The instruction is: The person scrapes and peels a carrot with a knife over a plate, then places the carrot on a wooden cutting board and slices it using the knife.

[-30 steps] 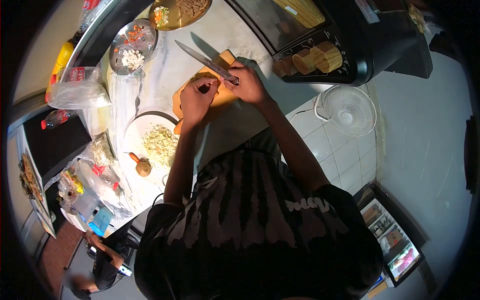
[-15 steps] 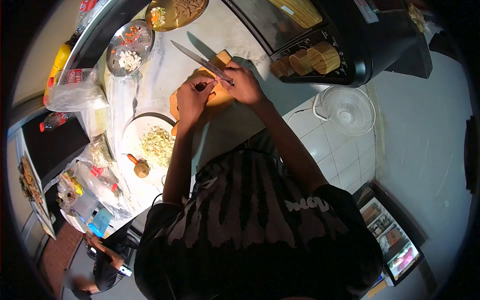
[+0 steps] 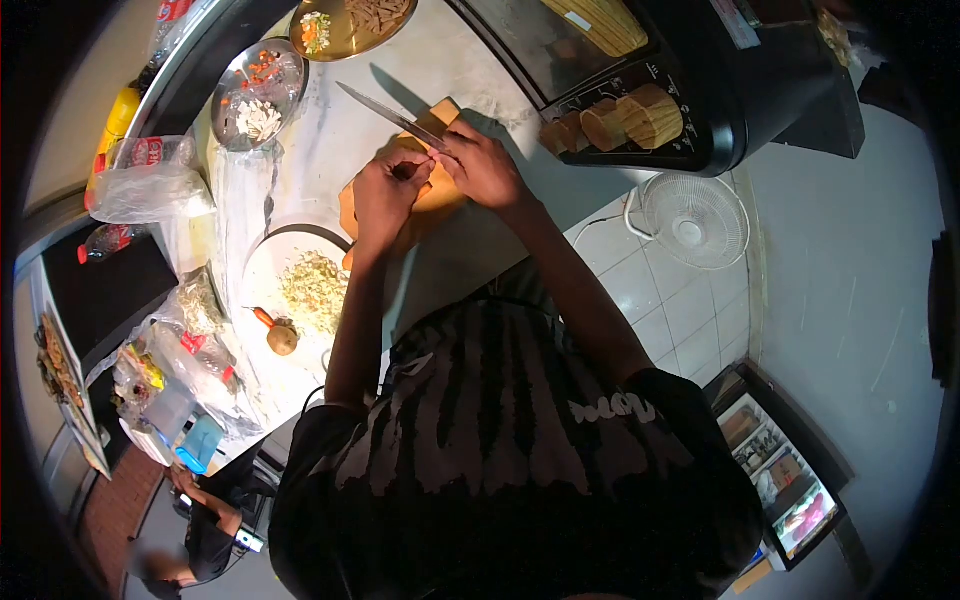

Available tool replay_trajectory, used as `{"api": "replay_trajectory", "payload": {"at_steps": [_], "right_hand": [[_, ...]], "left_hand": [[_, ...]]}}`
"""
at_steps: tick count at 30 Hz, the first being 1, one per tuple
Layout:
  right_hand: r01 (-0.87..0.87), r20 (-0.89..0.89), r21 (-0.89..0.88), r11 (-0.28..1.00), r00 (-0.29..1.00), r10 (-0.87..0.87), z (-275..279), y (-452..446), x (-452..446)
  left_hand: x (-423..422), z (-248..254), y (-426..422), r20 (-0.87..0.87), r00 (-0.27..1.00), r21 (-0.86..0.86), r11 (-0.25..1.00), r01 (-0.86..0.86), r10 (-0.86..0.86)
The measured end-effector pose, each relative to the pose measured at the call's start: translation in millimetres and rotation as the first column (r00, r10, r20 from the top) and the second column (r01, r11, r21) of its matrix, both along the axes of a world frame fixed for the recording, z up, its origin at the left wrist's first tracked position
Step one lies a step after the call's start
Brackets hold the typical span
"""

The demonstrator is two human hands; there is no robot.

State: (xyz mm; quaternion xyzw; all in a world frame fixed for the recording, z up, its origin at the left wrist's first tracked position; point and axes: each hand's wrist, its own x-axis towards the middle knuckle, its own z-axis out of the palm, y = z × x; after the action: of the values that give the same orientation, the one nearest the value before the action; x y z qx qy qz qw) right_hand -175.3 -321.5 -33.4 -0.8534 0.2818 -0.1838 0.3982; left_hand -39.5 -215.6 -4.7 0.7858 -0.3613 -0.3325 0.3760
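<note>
A long kitchen knife is gripped in my right hand, its blade slanting up and left over a wooden cutting board. Close beside it, my left hand has its fingers pinched together. The fingertips of both hands meet above the board around something small and reddish that I cannot make out. Left of the board, a large white plate carries a heap of chopped pale green vegetable, a red chili and a round brown item.
A metal plate holds red pieces and white slices; a brass-coloured tray holds more cut food. A black oven stands at upper right. Bottles, plastic bags and a blue container line the left. Another person sits at lower left.
The knife and my right hand have shifted very slightly left and up. My left hand stays nearly where it was, fingers still pinched.
</note>
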Motion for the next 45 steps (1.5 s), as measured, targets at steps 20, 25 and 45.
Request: {"api": "replay_trajectory", "payload": {"at_steps": [20, 25, 45], "right_hand": [[-0.071, 0.131, 0.069, 0.995, 0.989, 0.062, 9.1, -4.1, -4.8], [-0.075, 0.121, 0.096, 0.993, 0.991, 0.063, 11.4, -5.2, -4.6], [0.064, -0.158, 0.175, 0.983, 0.987, -0.036, 43.5, 61.6, -70.1]], "left_hand": [[-4.0, -7.7, 8.6, 0.272, 0.960, -0.098, 0.990, 0.102, -0.072], [-4.7, -14.6, 9.5, 0.191, 0.981, -0.164, 0.984, 0.072, -0.040], [-17.5, -7.6, 6.0, 0.065, 0.996, -0.112, 0.992, -0.054, 0.062]]}}
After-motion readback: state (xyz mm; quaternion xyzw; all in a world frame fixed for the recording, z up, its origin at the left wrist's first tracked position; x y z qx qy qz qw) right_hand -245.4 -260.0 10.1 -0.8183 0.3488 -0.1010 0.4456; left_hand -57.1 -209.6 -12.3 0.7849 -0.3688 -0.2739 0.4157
